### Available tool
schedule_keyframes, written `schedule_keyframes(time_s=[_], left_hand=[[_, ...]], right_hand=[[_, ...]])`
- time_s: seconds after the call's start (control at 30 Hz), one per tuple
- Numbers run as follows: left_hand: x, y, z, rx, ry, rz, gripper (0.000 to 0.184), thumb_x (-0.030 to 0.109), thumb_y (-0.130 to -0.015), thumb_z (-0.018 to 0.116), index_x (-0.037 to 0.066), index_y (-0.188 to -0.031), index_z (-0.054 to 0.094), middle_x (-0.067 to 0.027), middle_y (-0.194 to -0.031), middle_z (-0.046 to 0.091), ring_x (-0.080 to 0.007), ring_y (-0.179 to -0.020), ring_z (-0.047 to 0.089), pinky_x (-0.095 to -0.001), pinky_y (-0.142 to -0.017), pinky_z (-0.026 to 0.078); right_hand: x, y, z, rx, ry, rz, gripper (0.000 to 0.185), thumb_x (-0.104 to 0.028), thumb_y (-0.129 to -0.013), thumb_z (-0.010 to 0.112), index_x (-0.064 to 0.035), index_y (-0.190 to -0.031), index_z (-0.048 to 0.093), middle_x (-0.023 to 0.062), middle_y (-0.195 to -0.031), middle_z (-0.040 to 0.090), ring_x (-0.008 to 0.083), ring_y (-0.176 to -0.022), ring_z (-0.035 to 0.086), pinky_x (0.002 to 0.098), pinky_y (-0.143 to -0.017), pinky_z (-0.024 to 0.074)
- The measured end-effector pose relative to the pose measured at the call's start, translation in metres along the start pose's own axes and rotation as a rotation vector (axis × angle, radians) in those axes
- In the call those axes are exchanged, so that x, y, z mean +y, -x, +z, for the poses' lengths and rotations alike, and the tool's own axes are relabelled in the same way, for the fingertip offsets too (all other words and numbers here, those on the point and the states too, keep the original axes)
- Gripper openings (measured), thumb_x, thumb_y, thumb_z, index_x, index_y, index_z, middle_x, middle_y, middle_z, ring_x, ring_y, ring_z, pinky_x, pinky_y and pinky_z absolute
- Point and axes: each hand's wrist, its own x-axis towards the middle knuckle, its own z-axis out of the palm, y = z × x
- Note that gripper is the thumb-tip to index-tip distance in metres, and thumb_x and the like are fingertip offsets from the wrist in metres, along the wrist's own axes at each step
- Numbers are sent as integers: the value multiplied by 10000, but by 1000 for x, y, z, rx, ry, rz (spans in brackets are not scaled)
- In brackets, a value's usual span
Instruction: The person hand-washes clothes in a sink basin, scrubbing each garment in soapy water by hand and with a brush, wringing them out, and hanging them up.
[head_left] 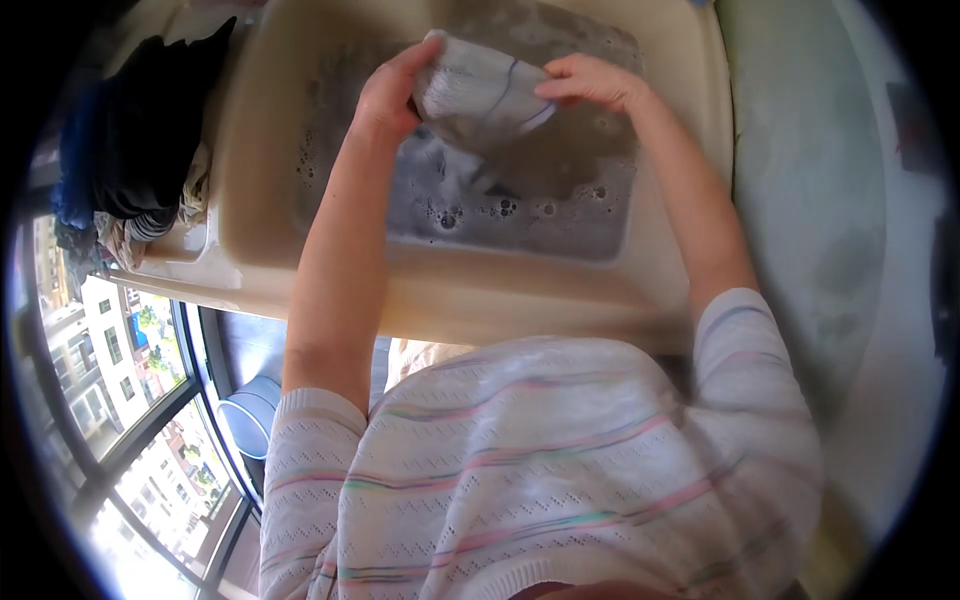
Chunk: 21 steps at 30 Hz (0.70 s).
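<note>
A wet white cloth (478, 88) with thin blue stripes is held up over murky grey water (520, 225) in a beige sink (262, 190). My left hand (392, 92) grips its left end, the thumb at its upper edge and the other fingers mostly hidden. At the right end of the cloth, my right hand (595, 82) pinches the edge between thumb and fingers. The lower part of the cloth hangs close to the water; whether it touches cannot be made out. Bubbles float on the surface.
A pile of dark clothes (150, 120) lies on the sink's left ledge, with lighter pieces under it. A pale green surface (810, 150) borders the sink on the right. Below left are a blue-grey bucket (250, 415) and large windows (150, 430).
</note>
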Motion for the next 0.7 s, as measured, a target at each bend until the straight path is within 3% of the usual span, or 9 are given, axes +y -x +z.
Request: schedule_keyframes(time_s=[0.1, 0.2, 0.27, 0.3, 0.4, 0.5, 0.57, 0.63, 0.7], left_hand=[[-21, -23, -23, 112, 68, -99, 294, 216, -828, 582, 6, -1029, 540, -93, -1002, 584, -220, -909, 573, -363, -788, 476], [-61, -42, -56, 196, 6, -219, 335, 257, -845, 556, 19, -1078, 516, -92, -1033, 573, -236, -923, 564, -405, -786, 466], [-70, -37, -52, 335, -103, -333, 343, 278, -856, 540, 24, -1085, 516, -89, -1037, 573, -244, -923, 562, -426, -786, 461], [-70, -39, -52, 350, -208, -330, 352, 301, -866, 518, 34, -1094, 515, -88, -1047, 570, -253, -925, 559, -457, -776, 455], [-75, -49, -57, 273, -42, -326, 325, 265, -882, 489, 26, -1101, 510, -97, -1070, 562, -254, -958, 546, -446, -838, 433], [-78, -60, -69, 35, 245, -406, 289, 209, -896, 457, 10, -1101, 507, -101, -1091, 555, -253, -1004, 526, -413, -916, 393], [-76, -59, -57, 69, 234, -341, 305, 186, -902, 429, -8, -1134, 474, -112, -1155, 521, -254, -1081, 480, -398, -980, 327], [-73, -54, -46, 99, 241, -295, 310, 170, -906, 412, -19, -1147, 458, -120, -1187, 502, -255, -1119, 457, -388, -1012, 298], [-70, -51, -38, 127, 260, -266, 302, 160, -906, 406, -23, -1140, 459, -127, -1188, 499, -254, -1118, 457, -384, -1010, 305]], right_hand=[[-6, -8, -26, 109, 112, 33, 291, -323, -761, 627, -83, -927, 629, -24, -805, 590, 88, -742, 520, 245, -686, 411], [53, -53, -30, 272, 125, -128, 384, -404, -724, 645, -84, -935, 636, 11, -855, 621, 151, -763, 555, 284, -669, 431], [78, -69, -7, 489, 547, 14, 377, -393, -740, 618, -78, -945, 633, 86, -922, 627, 251, -857, 583, 346, -741, 449], [95, -76, 9, 659, 659, -23, 352, -378, -742, 601, -82, -930, 633, 142, -951, 605, 315, -903, 567, 381, -768, 449], [107, -77, 17, 459, 702, 1, 337, -369, -722, 592, -92, -909, 634, 153, -958, 599, 314, -904, 568, 396, -767, 449], [97, -69, -5, 509, 705, 57, 267, -298, -708, 573, -83, -852, 640, 156, -865, 614, 322, -828, 586, 407, -723, 459], [68, -57, -21, 495, 776, 123, 259, -291, -693, 583, -85, -833, 655, 147, -792, 629, 302, -768, 606, 402, -681, 470], [80, -79, -68, 343, 553, -245, 330, -368, -711, 604, -77, -858, 659, 112, -901, 642, 250, -832, 605, 372, -721, 461], [7, -43, -91, 829, 644, -247, 218, -231, -746, 583, -63, -875, 635, 99, -791, 616, 227, -718, 594, 348, -650, 463]])
